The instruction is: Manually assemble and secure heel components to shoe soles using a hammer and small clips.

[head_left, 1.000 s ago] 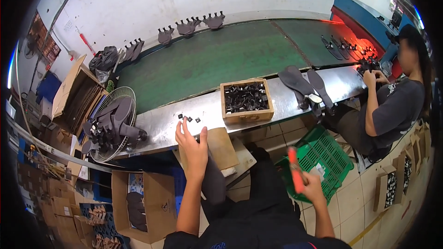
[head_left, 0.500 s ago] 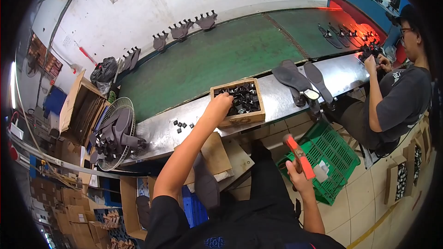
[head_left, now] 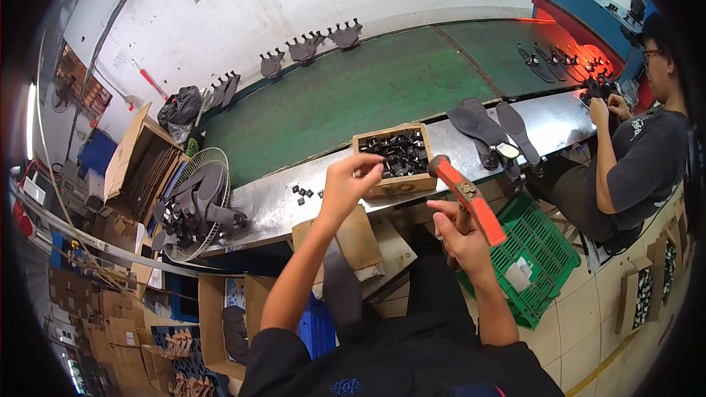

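Note:
My left hand (head_left: 350, 182) is in front of a wooden box (head_left: 401, 187), thumb and fingertips pinched together. Whatever they hold, if anything, is too small to make out. Small black pieces (head_left: 401, 153), which look like heel tips, fill the box on the metal ledge. My right hand (head_left: 466, 244) grips the handle of a hammer (head_left: 471, 202) with a red-orange head, raised right of the box. A dark shoe sole (head_left: 341, 283) stands over my lap, below my left forearm, beside a worn tan board (head_left: 359, 246). Several loose black pieces (head_left: 303, 195) lie on the ledge left of my hand.
A white wire basket (head_left: 225, 209) of dark heeled soles stands left. Dark soles (head_left: 478, 123) lie on the ledge (head_left: 555, 114) to the right, before a green conveyor belt (head_left: 331, 95). A green crate (head_left: 540, 265) sits on the floor; a co-worker (head_left: 640, 154) sits at right.
My left hand has come out of the wooden box toward me, fingers pinched. My right hand has raised the hammer up and closer to the box.

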A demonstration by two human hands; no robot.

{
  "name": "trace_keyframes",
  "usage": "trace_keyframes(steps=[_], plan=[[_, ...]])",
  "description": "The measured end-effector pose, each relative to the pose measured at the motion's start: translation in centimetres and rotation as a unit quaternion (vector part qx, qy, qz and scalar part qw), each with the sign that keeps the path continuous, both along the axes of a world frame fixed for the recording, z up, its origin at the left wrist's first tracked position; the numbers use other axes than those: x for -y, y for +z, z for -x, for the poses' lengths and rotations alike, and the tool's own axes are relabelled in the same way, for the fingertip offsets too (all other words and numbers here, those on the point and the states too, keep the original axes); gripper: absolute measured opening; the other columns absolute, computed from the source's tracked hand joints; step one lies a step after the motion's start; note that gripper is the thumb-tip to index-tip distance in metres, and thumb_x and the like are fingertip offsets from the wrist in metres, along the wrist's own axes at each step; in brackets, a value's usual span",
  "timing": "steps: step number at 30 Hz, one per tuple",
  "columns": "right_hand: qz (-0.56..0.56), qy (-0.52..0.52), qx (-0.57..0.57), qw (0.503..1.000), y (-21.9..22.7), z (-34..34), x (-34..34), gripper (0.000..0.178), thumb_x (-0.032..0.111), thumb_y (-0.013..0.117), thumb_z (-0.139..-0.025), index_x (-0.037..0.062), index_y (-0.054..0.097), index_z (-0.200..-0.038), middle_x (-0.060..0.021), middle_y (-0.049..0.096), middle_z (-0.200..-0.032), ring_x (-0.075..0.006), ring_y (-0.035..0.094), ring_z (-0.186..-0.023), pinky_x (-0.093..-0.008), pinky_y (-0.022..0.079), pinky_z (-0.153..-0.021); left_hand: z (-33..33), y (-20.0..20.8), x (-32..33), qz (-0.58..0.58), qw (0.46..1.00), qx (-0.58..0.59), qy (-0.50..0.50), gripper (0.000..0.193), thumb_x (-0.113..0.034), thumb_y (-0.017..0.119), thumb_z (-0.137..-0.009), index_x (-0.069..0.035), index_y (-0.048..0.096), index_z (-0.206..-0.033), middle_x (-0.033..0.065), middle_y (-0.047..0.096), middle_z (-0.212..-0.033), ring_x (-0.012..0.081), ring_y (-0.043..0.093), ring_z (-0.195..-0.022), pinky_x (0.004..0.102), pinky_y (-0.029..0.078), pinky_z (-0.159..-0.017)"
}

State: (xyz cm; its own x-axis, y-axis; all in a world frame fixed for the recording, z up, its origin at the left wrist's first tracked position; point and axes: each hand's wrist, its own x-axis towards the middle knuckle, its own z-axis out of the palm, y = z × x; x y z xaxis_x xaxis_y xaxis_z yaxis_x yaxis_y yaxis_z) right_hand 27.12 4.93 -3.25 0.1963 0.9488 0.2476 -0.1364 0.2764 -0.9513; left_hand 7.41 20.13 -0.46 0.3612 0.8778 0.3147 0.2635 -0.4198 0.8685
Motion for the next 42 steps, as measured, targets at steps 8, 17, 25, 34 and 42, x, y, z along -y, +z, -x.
trace_keyframes(steps=[8, 17, 25, 34, 42], plan=[[-0.013, 0.169, -0.043, 0.985, 6.1, 5.2, -0.1, 0.034, 0.011, 0.073, -0.091, -0.0033, 0.064, -0.12, -0.0087, 0.064, -0.091, -0.0023, 0.046, -0.048, -0.017, 0.034, -0.041, 4.8, 5.1, 14.7, 0.223, 0.912, 0.342, -0.026, 0.015, -0.004, 0.068, -0.092, 0.004, 0.064, -0.104, 0.0123, 0.071, -0.087, 0.0137, 0.067, -0.066, 0.0213, 0.048, -0.05], [-0.042, 0.253, 0.024, 0.966, 6.0, 10.8, -1.0, 0.028, 0.008, 0.076, -0.087, -0.004, 0.067, -0.111, -0.0167, 0.065, -0.112, -0.0117, 0.062, -0.08, -0.0184, 0.05, -0.056, 8.2, 2.1, 17.4, 0.345, 0.805, 0.483, -0.01, 0.02, -0.01, 0.069, -0.094, 0.002, 0.063, -0.109, 0.0087, 0.068, -0.085, 0.0109, 0.064, -0.068, 0.0205, 0.047, -0.051], [0.083, 0.281, -0.025, 0.956, 2.5, 12.1, -3.1, 0.025, 0.005, 0.075, -0.087, -0.0028, 0.064, -0.109, -0.0173, 0.073, -0.101, -0.0034, 0.047, -0.048, -0.0192, 0.038, -0.042, 9.8, -3.1, 14.4, 0.044, 0.97, 0.092, 0.221, 0.039, -0.021, 0.078, -0.085, -0.001, 0.06, -0.113, 0.0091, 0.058, -0.114, 0.0184, 0.056, -0.099, 0.0327, 0.049, -0.077], [0.042, 0.2, 0.236, 0.95, -1.2, 13.8, -11.3, 0.033, 0.011, 0.084, -0.079, -0.0044, 0.065, -0.101, -0.005, 0.066, -0.081, -0.0107, 0.06, -0.076, -0.0273, 0.05, -0.069, 13.6, -8.8, 7.6, -0.011, 0.975, -0.082, 0.208, 0.031, -0.024, 0.082, -0.076, -0.011, 0.074, -0.103, 0.0043, 0.069, -0.098, 0.0214, 0.061, -0.099, 0.0381, 0.032, -0.097], [0.016, 0.279, 0.346, 0.896, -1.5, 14.5, -11.8, 0.014, 0.0, 0.069, -0.085, -0.0062, 0.066, -0.097, -0.0073, 0.071, -0.081, -0.0105, 0.068, -0.075, -0.0259, 0.053, -0.069, 13.4, -8.8, 9.7, -0.025, 0.962, -0.07, 0.262, 0.025, -0.014, 0.082, -0.072, -0.012, 0.077, -0.097, 0.003, 0.07, -0.093, 0.0189, 0.062, -0.1, 0.0419, 0.029, -0.102]])
